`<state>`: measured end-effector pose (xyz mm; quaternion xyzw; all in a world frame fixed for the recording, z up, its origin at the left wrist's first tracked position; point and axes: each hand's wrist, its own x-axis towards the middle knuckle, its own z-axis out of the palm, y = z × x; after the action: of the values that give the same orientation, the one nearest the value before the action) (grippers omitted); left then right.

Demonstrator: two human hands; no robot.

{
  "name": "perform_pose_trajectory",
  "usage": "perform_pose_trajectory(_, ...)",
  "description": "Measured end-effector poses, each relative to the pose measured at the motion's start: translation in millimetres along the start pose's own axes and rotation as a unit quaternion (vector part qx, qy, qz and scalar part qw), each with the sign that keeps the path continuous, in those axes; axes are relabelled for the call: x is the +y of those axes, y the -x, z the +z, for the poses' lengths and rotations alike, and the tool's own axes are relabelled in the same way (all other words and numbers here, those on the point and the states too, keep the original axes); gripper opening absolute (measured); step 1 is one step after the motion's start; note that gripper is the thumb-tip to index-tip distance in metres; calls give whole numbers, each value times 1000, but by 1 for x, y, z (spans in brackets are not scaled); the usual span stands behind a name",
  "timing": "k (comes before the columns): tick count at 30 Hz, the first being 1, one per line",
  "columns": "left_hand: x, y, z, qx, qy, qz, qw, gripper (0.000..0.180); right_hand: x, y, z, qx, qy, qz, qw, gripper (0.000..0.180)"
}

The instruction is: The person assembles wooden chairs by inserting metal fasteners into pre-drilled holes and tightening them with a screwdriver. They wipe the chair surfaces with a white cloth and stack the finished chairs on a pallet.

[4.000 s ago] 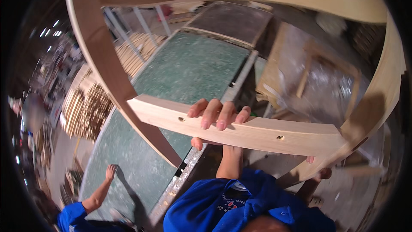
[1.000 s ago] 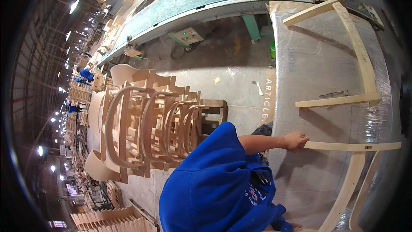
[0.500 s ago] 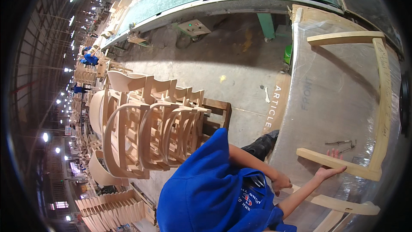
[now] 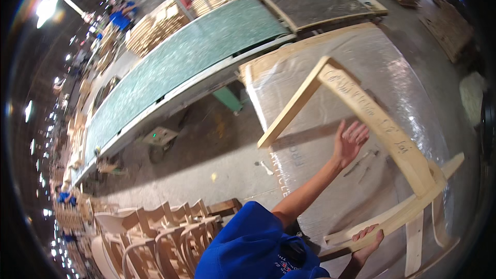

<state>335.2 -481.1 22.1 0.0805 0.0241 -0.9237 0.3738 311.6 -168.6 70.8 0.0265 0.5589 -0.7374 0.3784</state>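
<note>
A pale U-shaped wooden frame (image 4: 369, 116) with handwriting along its broad bar is raised and tilted over a plastic-wrapped work surface (image 4: 305, 80). My right hand (image 4: 368, 243) grips the frame's near arm, its fingertips curled over the wood. Within the U, my left hand (image 4: 351, 143) is open, palm up with fingers spread, touching nothing. Two thin metal pieces (image 4: 360, 165) lie on the plastic beside it, too blurred to name. Under the near end of the frame sits a curved wooden chair part (image 4: 414, 245), partly covered by the frame.
Stacked wooden chair frames (image 4: 160, 237) stand at the lower left. A long green-topped bench (image 4: 191, 67) runs behind the wrapped surface, with a dark-topped table (image 4: 315, 2) beyond. A small control box (image 4: 159, 136) is below the bench. Other people in blue are far off.
The U-shaped frame has been lifted and turned, and my right hand has closed on its near arm. My left hand has opened and moved up and away. The view has swung right.
</note>
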Motion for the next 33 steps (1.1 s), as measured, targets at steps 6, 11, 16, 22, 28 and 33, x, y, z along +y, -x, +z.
perform_pose_trajectory(6,-29,-24,53,-265,193,78,941,65,-19,46,-80,-54,31,-131,989,31)
perform_pose_trajectory(11,-116,20,132,-294,83,92,948,46,-99,105,-156,62,25,-270,961,41)
perform_pose_trajectory(16,-211,86,236,-253,8,98,962,54,-227,156,-242,165,251,-516,802,43)
perform_pose_trajectory(22,-362,235,290,-215,4,-1,977,61,-254,159,-425,353,407,-506,674,53)
perform_pose_trajectory(28,-433,276,249,-244,-44,-124,961,44,-257,111,-459,427,309,-547,650,40)
perform_pose_trajectory(33,-488,268,251,-208,-49,-117,970,41,-296,96,-522,458,318,-630,541,34)
